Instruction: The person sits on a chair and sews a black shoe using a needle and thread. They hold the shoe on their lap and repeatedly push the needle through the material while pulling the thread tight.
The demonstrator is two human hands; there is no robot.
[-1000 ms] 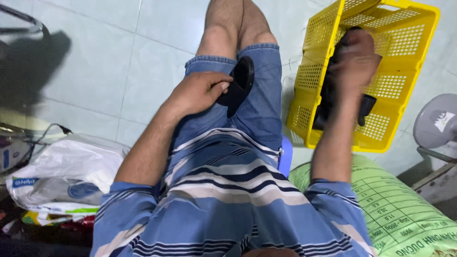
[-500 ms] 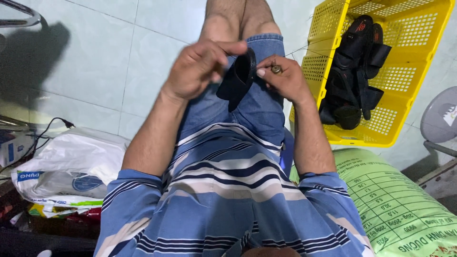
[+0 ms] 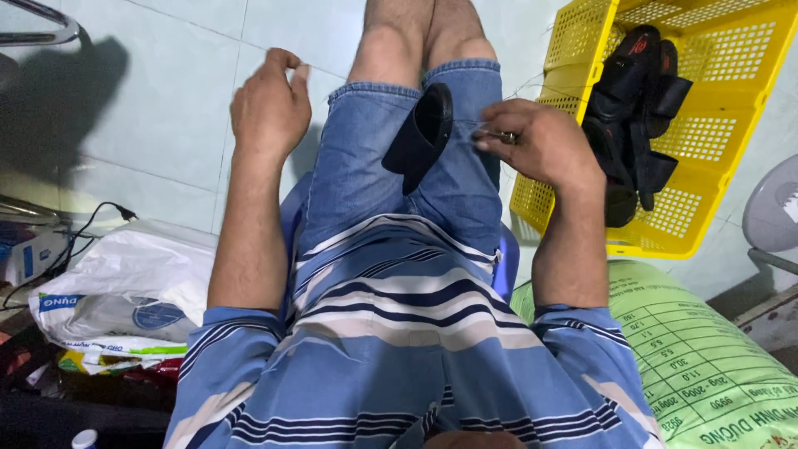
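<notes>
A black sandal piece (image 3: 420,137) lies on my lap, on the denim shorts (image 3: 366,166). My left hand (image 3: 268,108) is raised to the left of my thigh, away from the piece, with thumb and fingertips pinched together; I cannot make out anything between them. Just right of the piece, my right hand (image 3: 540,145) pinches a small metal object (image 3: 504,137) at its fingertips. Thin threads run from that hand toward the yellow basket (image 3: 706,141). Several black sandal pieces (image 3: 636,108) lie in the basket.
The basket stands tilted on the tiled floor (image 3: 166,100) at my right. A green printed sack (image 3: 706,366) lies at the lower right. White plastic bags (image 3: 125,291) and a black cable (image 3: 83,224) sit at the left. Under me is a blue stool (image 3: 505,266).
My right hand came out of the basket to the black piece on my lap. My left hand let go of the piece and moved up and left, away from it.
</notes>
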